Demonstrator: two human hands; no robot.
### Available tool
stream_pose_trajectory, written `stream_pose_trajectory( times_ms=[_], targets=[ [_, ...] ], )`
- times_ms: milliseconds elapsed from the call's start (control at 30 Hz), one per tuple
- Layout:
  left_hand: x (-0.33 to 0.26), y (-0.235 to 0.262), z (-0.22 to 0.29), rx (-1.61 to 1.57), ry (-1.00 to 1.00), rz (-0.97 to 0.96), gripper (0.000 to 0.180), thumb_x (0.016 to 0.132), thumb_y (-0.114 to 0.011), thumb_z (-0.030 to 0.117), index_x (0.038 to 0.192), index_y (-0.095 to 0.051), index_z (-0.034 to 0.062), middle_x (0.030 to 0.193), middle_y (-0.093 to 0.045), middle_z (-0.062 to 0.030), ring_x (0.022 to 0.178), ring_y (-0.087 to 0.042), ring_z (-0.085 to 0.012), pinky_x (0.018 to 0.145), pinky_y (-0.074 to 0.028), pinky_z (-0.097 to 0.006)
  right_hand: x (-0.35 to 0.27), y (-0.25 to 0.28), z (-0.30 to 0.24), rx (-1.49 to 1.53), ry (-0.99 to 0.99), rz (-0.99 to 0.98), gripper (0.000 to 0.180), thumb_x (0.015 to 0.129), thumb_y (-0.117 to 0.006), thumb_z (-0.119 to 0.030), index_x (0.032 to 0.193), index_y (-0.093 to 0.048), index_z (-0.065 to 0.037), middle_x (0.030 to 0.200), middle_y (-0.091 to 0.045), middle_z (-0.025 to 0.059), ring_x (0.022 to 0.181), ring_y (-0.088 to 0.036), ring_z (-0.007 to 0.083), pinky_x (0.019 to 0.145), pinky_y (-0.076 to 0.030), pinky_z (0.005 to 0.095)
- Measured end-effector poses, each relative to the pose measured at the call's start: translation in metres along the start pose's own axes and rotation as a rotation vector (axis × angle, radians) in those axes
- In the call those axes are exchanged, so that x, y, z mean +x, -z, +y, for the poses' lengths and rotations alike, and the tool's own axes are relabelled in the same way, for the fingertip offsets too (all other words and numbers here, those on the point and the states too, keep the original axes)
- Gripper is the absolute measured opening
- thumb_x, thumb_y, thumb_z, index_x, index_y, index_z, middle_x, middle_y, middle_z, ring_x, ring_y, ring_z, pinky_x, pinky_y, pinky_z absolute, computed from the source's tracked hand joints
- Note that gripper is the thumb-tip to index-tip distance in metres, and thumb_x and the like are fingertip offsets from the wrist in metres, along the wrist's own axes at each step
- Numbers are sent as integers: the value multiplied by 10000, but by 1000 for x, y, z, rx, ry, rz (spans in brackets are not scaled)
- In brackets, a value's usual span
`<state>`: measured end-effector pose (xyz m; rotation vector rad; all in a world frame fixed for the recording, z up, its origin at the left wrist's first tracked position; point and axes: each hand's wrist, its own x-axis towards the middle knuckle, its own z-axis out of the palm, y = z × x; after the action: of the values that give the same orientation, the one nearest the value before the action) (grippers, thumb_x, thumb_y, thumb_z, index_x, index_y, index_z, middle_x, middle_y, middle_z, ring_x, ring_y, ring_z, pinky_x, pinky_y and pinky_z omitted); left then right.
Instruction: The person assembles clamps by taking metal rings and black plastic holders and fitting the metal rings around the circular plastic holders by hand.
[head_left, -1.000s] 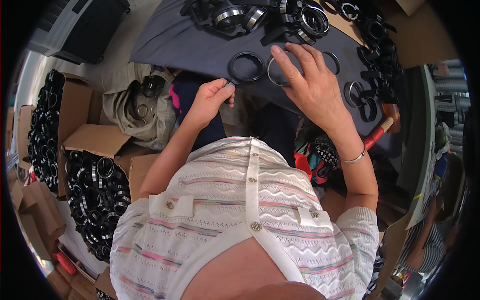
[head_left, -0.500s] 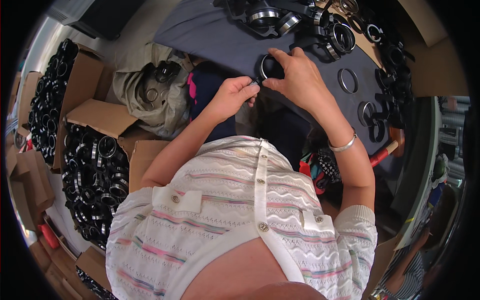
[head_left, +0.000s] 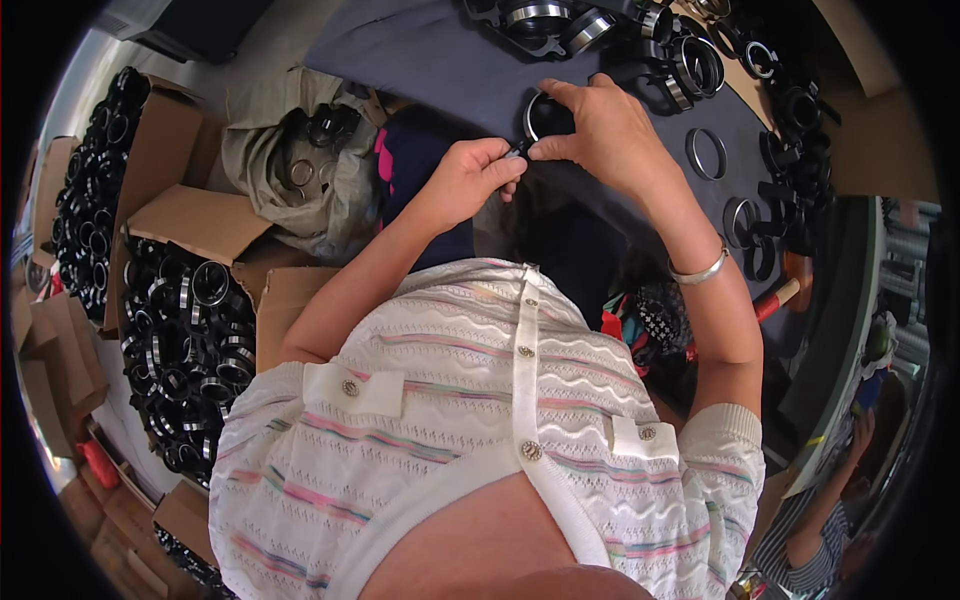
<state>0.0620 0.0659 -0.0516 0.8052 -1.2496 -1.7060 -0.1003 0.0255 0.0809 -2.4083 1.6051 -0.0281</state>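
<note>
Both hands have drawn together: right hand and left hand pinch the ring at twelve o'clock, fitting a small black piece.

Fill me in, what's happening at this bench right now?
A person in a striped knit top is working a metal ring with both hands over a dark cloth-covered table. The right hand grips the ring from its right side, while the left hand pinches at its lower edge. More rings and ring assemblies lie along the far and right side of the table. Open cardboard boxes packed with similar black and metal rings stand to the person's left.
</note>
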Motion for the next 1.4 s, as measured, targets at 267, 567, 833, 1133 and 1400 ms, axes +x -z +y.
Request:
stream_pose_trajectory(
  times_ms=[267, 567, 833, 1133, 1400],
  targets=[
    [-1, -1, 3, -12, 17, 11, 235, 911, -559, 218, 762, -555, 37, 689, -552, -15, 657, -521, -100, 639, -434, -248, -3, -3, -4, 4, -19, 28, 661, 653, -781, -321, 1246, -552, -139, 910, -548, 175, 850, -585, 317, 767, -479, 386],
    [-3, 1, 0, 15, -3, 33, 238, 907, -566, 214, 752, -551, 34, 690, -556, -20, 650, -523, -101, 635, -435, -252, -7, -11, -12, -100, -37, 90, 554, 741, -699, -381, 1205, -575, -106, 923, -569, 197, 881, -588, 331, 763, -485, 400],
    [3, -1, 0, 43, -10, 21, 174, 914, -538, 155, 816, -569, 14, 704, -558, -16, 657, -524, -101, 637, -438, -244, 32, -53, 6, -169, 423, 432, 444, 859, -528, -377, 1122, -583, -24, 1190, -562, 119, 1176, -479, 271, 1000, -337, 449],
    [-5, -1, 3, 57, 6, 57, 168, 923, -511, 138, 913, -578, -16, 750, -576, -27, 663, -522, -94, 635, -432, -232, 34, -66, -11, -137, 329, 386, 507, 863, -516, -380, 1198, -542, -1, 1275, -520, 119, 1224, -451, 248, 999, -325, 510],
    [-3, -9, 9, -69, -6, 115, 172, 919, -532, 173, 873, -578, 14, 709, -557, -17, 626, -516, -95, 599, -426, -225, 28, -53, 3, 120, 385, 324, 517, 851, -541, -383, 1231, -514, -33, 1296, -485, 145, 1216, -437, 288, 996, -333, 453]
  ],
)
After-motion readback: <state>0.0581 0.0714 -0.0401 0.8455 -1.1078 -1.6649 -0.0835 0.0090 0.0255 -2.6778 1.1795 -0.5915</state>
